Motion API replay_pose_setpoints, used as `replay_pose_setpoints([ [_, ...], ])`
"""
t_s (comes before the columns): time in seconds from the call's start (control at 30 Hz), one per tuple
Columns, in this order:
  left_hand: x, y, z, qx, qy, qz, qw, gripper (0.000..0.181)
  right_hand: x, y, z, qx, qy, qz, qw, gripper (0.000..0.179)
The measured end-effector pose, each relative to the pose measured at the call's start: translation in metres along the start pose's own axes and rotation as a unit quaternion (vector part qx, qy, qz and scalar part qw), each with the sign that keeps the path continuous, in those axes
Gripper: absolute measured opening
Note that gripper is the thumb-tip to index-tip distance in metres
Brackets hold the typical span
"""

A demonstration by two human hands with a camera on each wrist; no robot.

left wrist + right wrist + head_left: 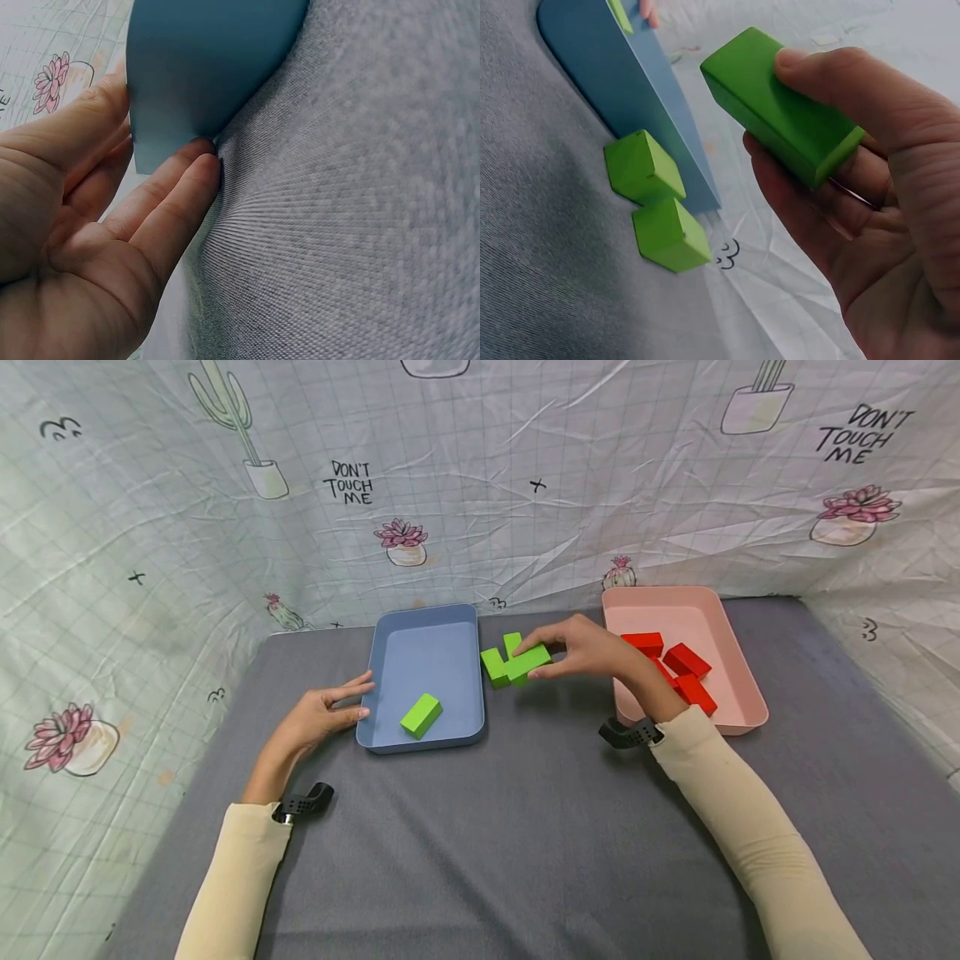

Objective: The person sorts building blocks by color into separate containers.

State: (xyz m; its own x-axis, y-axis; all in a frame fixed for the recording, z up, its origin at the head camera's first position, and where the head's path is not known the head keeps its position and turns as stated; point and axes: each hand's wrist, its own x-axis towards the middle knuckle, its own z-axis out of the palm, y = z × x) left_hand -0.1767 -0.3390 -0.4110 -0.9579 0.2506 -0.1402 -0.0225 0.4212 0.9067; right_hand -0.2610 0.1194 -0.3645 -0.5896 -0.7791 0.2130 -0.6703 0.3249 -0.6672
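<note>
My right hand (581,647) pinches a green block (529,662) between thumb and fingers. In the right wrist view the held block (776,105) is raised off the cloth. Two more green blocks sit below it, one (643,169) close beside the blue tray (592,67) and the other (671,236) touching or nearly touching the first. My left hand (318,714) rests its extended fingers against the left side of the blue tray (427,635). Inside that tray lies a single green block (422,716). The left wrist view shows fingertips at the tray wall (202,67).
A pink tray (738,693) stands at the right with several red blocks (687,661) in it, partly behind my right forearm. Grey cloth (450,843) covers the table. A printed white sheet (480,485) hangs behind and at the sides.
</note>
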Motion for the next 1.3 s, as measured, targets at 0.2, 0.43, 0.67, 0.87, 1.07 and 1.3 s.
replay_pose_setpoints([
  [0.2, 0.001, 0.0, 0.0, -0.001, -0.002, 0.0, 1.0, 0.059, 0.002, -0.004, 0.003, -0.004, -0.008, -0.016, 0.9998, 0.036],
  [0.43, 0.001, -0.001, -0.001, 0.007, 0.002, -0.005, 1.0, 0.058, 0.005, -0.008, 0.007, -0.023, -0.011, -0.034, 0.9991, 0.036],
  [0.67, 0.001, 0.0, -0.001, 0.005, 0.002, -0.003, 1.0, 0.058, 0.007, -0.011, 0.01, -0.039, -0.013, -0.032, 0.9987, 0.035],
  [0.87, 0.001, 0.001, 0.0, 0.004, 0.002, -0.001, 1.0, 0.058, 0.01, -0.01, 0.013, -0.047, -0.017, -0.029, 0.9983, 0.037],
  [1.07, 0.001, 0.001, -0.001, 0.004, 0.001, -0.004, 1.0, 0.059, 0.013, -0.012, 0.018, -0.042, -0.019, -0.03, 0.9985, 0.039],
  [1.3, 0.001, 0.0, 0.0, -0.002, -0.001, -0.003, 1.0, 0.059, 0.016, -0.013, 0.024, -0.033, -0.028, -0.035, 0.9984, 0.039],
])
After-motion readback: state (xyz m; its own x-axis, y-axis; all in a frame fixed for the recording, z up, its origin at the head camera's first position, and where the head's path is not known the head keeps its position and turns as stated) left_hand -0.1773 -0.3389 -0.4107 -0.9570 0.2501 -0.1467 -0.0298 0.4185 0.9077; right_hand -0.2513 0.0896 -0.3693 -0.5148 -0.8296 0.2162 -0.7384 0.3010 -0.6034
